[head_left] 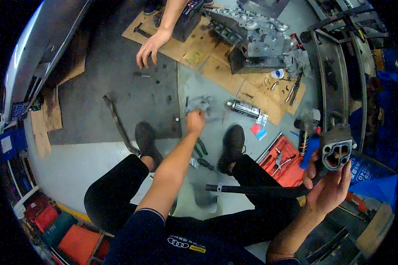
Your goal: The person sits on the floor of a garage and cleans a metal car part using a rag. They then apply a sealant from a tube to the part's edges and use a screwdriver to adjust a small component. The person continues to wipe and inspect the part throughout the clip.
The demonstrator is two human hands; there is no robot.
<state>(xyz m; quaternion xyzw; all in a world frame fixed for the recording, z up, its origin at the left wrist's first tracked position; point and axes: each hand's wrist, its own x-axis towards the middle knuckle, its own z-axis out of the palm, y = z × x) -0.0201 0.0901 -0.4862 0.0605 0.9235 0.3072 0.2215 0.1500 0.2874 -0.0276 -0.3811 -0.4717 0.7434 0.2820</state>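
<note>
My left hand is down near the floor at the centre, fingers curled at a grey smudged patch; what they hold is hidden. My right hand grips a cast metal housing at the right, its opening facing up, with a black hose running leftward across my leg. A spray can lies just right of my left hand. Below that hand are green-handled pliers. An open red tool case lies left of the housing.
A co-worker's hand hangs over a grey mat at upper left. Engine parts and tools sit on cardboard. A curved pipe lies by my left shoe. A metal frame stands at right, a car body at left.
</note>
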